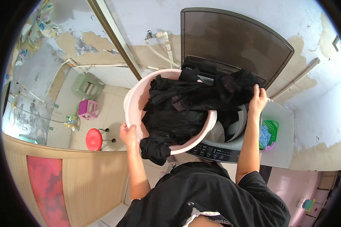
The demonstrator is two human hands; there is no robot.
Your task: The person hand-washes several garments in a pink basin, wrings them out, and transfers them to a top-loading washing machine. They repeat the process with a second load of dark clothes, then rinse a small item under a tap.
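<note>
My left hand [128, 135] grips the left rim of a pink plastic basin [133, 113], thumb over the edge. Black clothes [173, 122] fill the basin, and one bundle hangs over its front rim. With my right hand [258, 99] I hold the end of a black garment [236, 85] that stretches from the basin across the washing machine's opening. The top-loading washing machine [236, 144] has its dark lid [233, 42] raised. Inside the drum [238, 127] some dark and pale fabric shows; the basin and the garment hide the rest.
A wall tap [150, 35] with a hose stands behind the basin. Right of the machine is a green basket [272, 127] holding blue cloth. At left are a red stool [93, 139], a pink and purple stool [88, 109], a green stool [86, 85] and a wooden door panel [96, 176].
</note>
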